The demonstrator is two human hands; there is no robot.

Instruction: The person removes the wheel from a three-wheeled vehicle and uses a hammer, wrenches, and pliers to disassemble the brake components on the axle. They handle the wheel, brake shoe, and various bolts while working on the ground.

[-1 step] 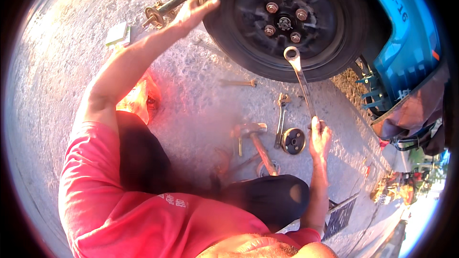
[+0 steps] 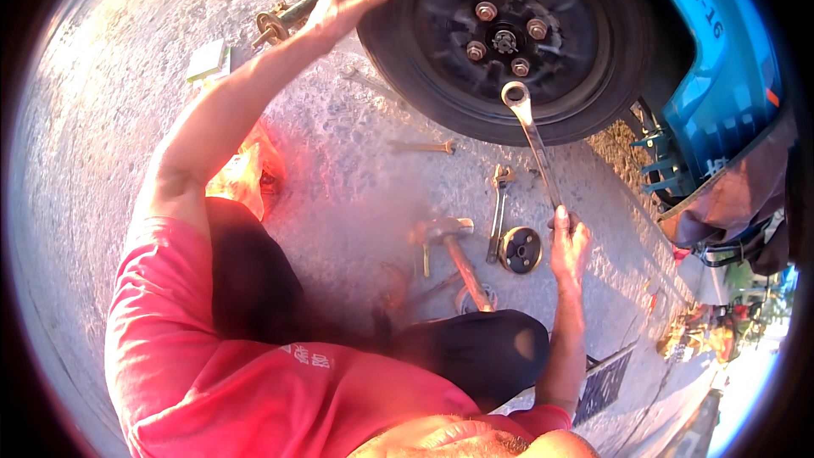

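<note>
A black wheel [image 2: 560, 76] with a dark steel rim stands at the top, several nuts around its hub [image 2: 504, 41]. My left hand [image 2: 339, 17] is at the tyre's left edge, fingers stretched out, one of them reaching over the tread; firm contact is hard to judge. My right hand [image 2: 570, 242] grips the lower end of a long ring spanner [image 2: 538, 148]. The spanner's ring end is in front of the lower rim, just below the bottom nut and apart from it.
On the concrete lie a hammer [image 2: 462, 263], an adjustable wrench [image 2: 498, 212], a smaller spanner [image 2: 424, 147] and a round black part [image 2: 521, 250]. A metal shaft-like part [image 2: 288, 17] and a small box [image 2: 208, 59] are at upper left, an orange bag [image 2: 250, 174] by my knee. Blue bodywork [image 2: 721, 59] borders the wheel.
The wheel has turned slightly clockwise, carrying its nuts round. My left hand has shifted a little upward at the tyre's edge. The spanner has barely moved.
</note>
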